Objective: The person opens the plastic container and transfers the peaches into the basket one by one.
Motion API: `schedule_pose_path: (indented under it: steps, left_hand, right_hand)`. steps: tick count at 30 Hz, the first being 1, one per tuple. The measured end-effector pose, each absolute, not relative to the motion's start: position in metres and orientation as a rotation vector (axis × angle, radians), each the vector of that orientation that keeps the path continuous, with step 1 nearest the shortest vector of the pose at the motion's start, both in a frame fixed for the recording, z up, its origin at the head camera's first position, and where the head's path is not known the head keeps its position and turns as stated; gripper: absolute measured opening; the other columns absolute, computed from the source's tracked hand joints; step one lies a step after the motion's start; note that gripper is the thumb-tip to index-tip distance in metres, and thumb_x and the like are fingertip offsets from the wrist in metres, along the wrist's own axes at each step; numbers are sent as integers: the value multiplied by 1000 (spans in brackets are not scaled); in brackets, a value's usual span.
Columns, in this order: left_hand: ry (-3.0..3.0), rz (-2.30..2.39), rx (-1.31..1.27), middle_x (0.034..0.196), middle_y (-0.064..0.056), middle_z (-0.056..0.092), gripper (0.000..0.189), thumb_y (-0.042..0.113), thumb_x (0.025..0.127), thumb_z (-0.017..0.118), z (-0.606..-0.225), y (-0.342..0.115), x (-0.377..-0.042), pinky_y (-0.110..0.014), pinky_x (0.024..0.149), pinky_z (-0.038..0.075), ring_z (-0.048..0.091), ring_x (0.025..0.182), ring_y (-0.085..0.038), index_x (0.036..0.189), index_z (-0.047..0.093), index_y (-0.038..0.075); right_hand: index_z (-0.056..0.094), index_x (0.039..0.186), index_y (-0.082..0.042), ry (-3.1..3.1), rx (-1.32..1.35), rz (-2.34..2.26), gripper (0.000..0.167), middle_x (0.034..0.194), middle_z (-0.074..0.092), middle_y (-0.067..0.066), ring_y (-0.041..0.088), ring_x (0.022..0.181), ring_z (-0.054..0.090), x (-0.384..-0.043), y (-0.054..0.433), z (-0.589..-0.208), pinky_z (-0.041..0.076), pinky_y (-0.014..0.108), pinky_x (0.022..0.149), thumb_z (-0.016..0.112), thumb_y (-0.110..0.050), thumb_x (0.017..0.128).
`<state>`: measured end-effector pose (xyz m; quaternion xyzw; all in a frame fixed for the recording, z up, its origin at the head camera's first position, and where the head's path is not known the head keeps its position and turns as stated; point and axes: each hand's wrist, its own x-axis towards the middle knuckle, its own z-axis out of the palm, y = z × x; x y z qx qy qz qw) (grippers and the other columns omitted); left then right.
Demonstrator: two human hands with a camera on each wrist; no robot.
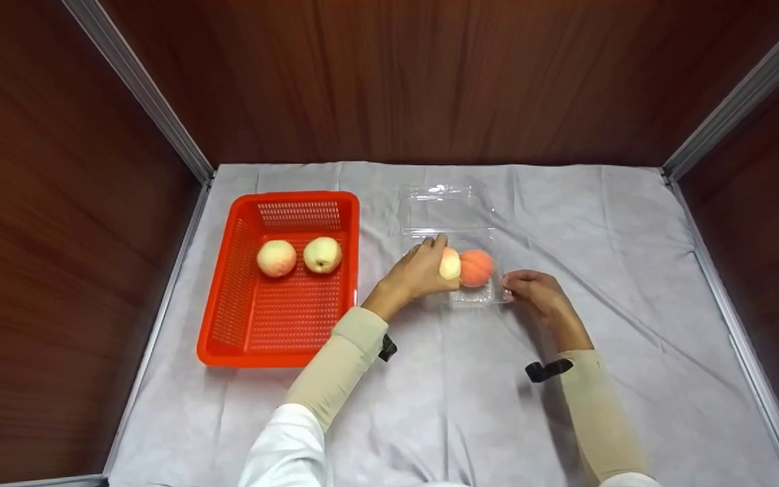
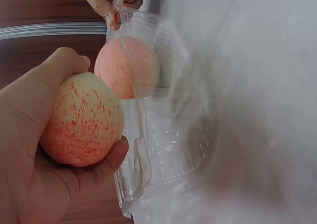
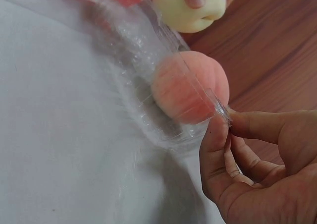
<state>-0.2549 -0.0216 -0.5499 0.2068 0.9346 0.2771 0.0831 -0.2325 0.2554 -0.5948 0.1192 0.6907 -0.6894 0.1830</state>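
Note:
My left hand (image 1: 420, 270) grips a pale yellow peach with red speckles (image 2: 84, 120), its fingers and thumb curled round the fruit. It holds this peach over the left part of a clear plastic clamshell box (image 1: 470, 296), whose lid (image 1: 440, 206) lies folded back, away from me. A pinker peach (image 1: 476, 268) sits inside the box at the right. With thumb and fingertips, my right hand (image 1: 541, 294) pinches the box's near right corner, seen close in the right wrist view beside the pink peach (image 3: 190, 87).
A red plastic basket (image 1: 210, 325) with perforated sides stands to the left, holding two pale peaches (image 1: 276, 258). A grey-white cloth (image 1: 633, 270) covers the table. Brown wood-grain panels (image 1: 430, 81) enclose it at the back and both sides.

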Motion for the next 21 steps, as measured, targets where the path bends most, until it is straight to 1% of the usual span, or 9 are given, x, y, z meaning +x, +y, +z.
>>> schedule_pose_path:
  steps: [3,9,13,17,21]
  left_hand:
    - [2812,806,626,123,-12,62,74,40,81,84,-548,-24,-255,-34,82,61,68,98,-24,139,51,8]
    - [2833,804,657,122,-14,61,68,42,84,82,-544,-28,-257,-37,89,62,69,103,-26,138,56,9]
    - [2836,807,661,122,-14,62,66,43,85,82,-542,-30,-258,-38,90,61,68,104,-26,136,59,9]
    - [2849,799,646,123,-13,64,69,48,84,83,-540,-32,-260,-39,90,61,68,105,-27,135,59,10]
    - [2865,786,639,126,-14,64,74,49,83,84,-537,-34,-260,-41,92,60,68,108,-29,140,57,9]
  right_hand:
    - [73,105,-2,1949,340,-1949,8,80,71,-6,5,76,67,-233,256,-595,57,19,73,67,-3,100]
    - [73,109,3,1909,348,-1966,11,80,72,-6,5,75,67,-232,256,-592,57,19,73,67,-2,101]
    - [72,110,6,1893,347,-1965,13,80,72,-5,6,75,68,-229,253,-580,58,20,73,65,0,100]
    - [71,111,9,1902,342,-1948,15,80,72,-4,7,76,68,-226,251,-570,58,21,75,65,1,100]
    - [72,113,7,1911,348,-1945,16,80,72,-5,6,77,68,-228,253,-577,58,20,75,66,-1,100]
